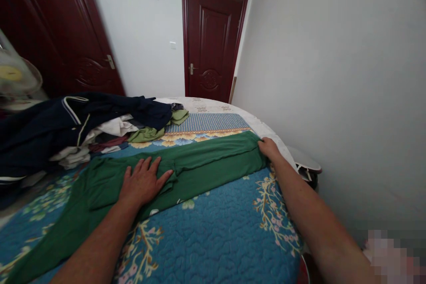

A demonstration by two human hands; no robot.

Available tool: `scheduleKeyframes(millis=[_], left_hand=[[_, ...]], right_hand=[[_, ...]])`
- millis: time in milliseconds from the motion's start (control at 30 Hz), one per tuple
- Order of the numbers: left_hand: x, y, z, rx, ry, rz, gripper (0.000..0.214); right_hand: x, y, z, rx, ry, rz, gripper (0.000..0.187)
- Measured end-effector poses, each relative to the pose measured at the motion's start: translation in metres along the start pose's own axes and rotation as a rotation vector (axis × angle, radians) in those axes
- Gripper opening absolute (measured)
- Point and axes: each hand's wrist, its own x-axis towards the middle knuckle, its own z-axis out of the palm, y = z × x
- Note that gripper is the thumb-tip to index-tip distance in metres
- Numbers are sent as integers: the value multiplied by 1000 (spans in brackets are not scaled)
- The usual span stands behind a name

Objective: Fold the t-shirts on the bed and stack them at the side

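Observation:
A green garment lies stretched out across a bed with a blue flowered quilt. My left hand rests flat on the middle of the garment, fingers spread and open. Far to the right, my right hand is closed on the garment's end at the bed's edge, fingers curled over the cloth.
A heap of clothes, dark blue, white and olive green, sits on the bed's left side. A white wall runs close along the right. Two dark red doors stand behind, with a fan at far left.

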Motion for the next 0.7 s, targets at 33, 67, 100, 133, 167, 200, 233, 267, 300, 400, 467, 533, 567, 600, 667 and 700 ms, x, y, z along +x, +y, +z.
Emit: scheduleKeyframes(millis=[33,67,100,133,167,200,233,267,300,400,467,533,567,600,667,700], left_hand=[[-1,1,-1,-6,1,-1,93],[-1,1,-1,-12,1,-2,93],[-1,2,-2,-18,1,-3,93],[-2,2,-2,-24,3,-5,93],[-2,2,-2,-30,3,-6,92],[-2,2,-2,-35,4,-6,92],[-2,2,-1,-40,5,-7,92],[-2,2,-1,-45,8,-5,93],[-2,2,-1,-50,10,-4,93],[-3,2,-2,-65,13,-2,93],[-4,2,-2,-72,12,-4,93],[-4,2,-2,-76,16,-7,93],[-4,2,-1,-77,17,-10,93],[-4,2,-1,-78,18,-11,93],[-4,2,0,-79,22,-9,94],[-4,2,1,-80,27,-6,94]], right_hand=[[-1,-5,-4,-5,6,-8,40],[-3,-12,-9,-9,17,-16,39],[-7,-21,-13,-14,35,-29,39],[-12,-31,-16,-20,57,-51,38],[-19,-44,-18,-27,82,-82,38],[-28,-58,-20,-33,104,-123,37],[-39,-74,-20,-39,120,-173,37],[-52,-91,-19,-44,124,-223,36],[-65,-108,-17,-46,110,-273,36],[-109,-155,1,-63,20,-407,32],[-134,-179,17,-98,-56,-467,30],[-151,-192,30,-150,-91,-482,28],[-156,-196,35,-172,-93,-482,28],[-158,-197,38,-186,-92,-483,27],[-158,-195,39,-182,-92,-483,27],[-156,-194,37,-166,-92,-479,27]])
